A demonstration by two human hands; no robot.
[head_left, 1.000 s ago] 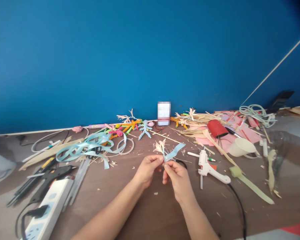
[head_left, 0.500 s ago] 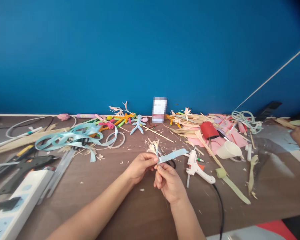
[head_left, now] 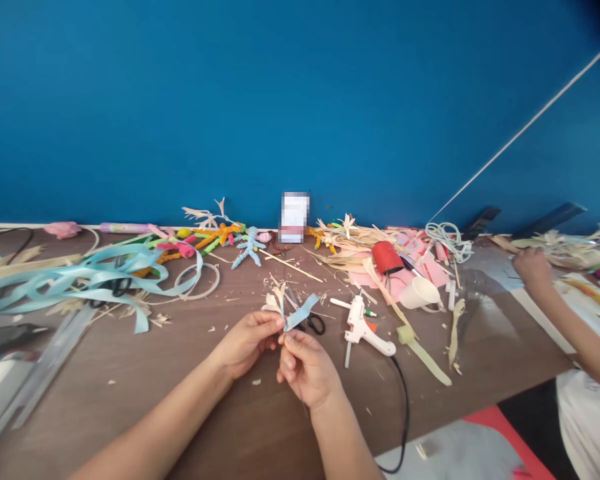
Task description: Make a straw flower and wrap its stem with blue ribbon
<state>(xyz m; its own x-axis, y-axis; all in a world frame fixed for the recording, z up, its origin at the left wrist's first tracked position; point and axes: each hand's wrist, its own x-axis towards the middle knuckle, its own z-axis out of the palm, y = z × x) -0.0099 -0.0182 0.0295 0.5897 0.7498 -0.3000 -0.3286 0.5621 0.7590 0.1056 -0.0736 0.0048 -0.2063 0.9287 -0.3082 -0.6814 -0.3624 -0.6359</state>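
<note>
Above the front of the table, my left hand (head_left: 250, 341) is closed, thumb and fingers pinching a pale husk flower (head_left: 276, 297) where light blue ribbon wraps its stem. Close beside it, my right hand (head_left: 307, 367) is also closed, its fingertips pinched on the thin stem just below the wrap. From between my fingertips the free end of the blue ribbon strip (head_left: 303, 311) sticks out up and to the right. Scissors with black handles (head_left: 316, 324) lie just behind the hands. To the right rests a white glue gun (head_left: 363, 328) with a black cord.
Loose blue ribbon (head_left: 80, 270) lies in loops at the left, near clear glue sticks (head_left: 55, 370). A red spool (head_left: 387, 257), white cup (head_left: 420, 293) and green ribbon roll (head_left: 406, 335) lie right. A co-worker's hand (head_left: 533, 267) reaches over the table's right side.
The view has turned right, so the table's things sit further left and more of the co-worker's arm shows. Both hands keep their pinch; the ribbon's free end now points more steeply upward and looks shorter.
</note>
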